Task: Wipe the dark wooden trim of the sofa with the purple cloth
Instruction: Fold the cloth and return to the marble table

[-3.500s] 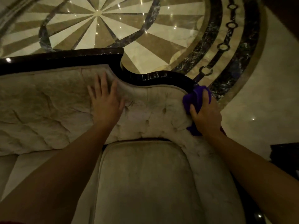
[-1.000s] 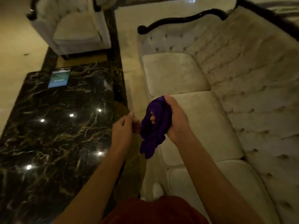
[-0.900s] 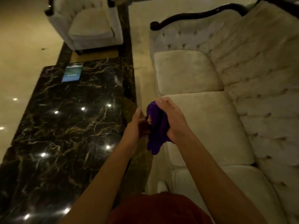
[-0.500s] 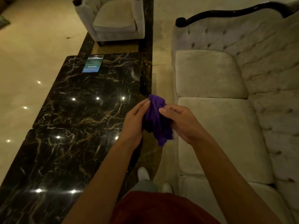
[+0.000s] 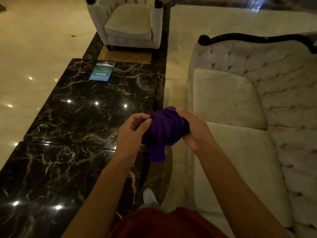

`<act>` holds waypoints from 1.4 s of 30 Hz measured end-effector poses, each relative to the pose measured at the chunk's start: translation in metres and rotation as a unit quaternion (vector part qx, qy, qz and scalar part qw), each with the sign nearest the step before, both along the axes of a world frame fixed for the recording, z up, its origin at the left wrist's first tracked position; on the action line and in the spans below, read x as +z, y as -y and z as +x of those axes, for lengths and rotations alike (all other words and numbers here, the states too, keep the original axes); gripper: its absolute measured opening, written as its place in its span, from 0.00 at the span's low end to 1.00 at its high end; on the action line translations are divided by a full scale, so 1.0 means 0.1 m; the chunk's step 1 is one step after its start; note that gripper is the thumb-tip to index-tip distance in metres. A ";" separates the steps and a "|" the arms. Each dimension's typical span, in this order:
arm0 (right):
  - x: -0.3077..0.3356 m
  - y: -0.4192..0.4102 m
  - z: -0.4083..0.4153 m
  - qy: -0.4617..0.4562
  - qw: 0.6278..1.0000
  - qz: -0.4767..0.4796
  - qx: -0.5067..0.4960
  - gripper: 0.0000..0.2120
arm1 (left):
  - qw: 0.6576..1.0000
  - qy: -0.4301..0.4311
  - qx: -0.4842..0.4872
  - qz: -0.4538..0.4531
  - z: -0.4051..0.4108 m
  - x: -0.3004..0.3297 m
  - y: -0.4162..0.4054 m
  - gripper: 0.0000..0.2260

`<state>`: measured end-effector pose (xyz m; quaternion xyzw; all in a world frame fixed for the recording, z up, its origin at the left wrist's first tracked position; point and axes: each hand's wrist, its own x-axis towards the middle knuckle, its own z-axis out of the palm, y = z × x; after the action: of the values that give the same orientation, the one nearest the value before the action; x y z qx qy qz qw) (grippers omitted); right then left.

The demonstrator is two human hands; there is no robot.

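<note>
Between the marble table [image 5: 82, 109] and sofa [image 5: 228, 100], left hand [image 5: 132, 133] and right hand [image 5: 193, 131] pinch the purple cloth [image 5: 163, 131], apparently refolding; next it must reach the dark trim [image 5: 253, 37].

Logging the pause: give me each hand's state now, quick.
Left hand: grip closed, pinching an edge of the purple cloth.
Right hand: grip closed on the bunched cloth.
</note>
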<state>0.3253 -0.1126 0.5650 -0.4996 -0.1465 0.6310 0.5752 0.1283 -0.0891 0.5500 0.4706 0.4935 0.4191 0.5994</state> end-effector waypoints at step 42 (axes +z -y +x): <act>-0.56 -3.83 -0.59 0.072 0.815 0.037 0.574 0.07 | 0.791 0.150 0.588 -0.077 -0.23 -0.13 -1.85 0.12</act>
<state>0.2665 0.2701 0.5094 -0.3476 -0.4707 0.8028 0.1148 0.1053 0.0956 0.5369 -0.0267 0.6093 0.7169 0.3378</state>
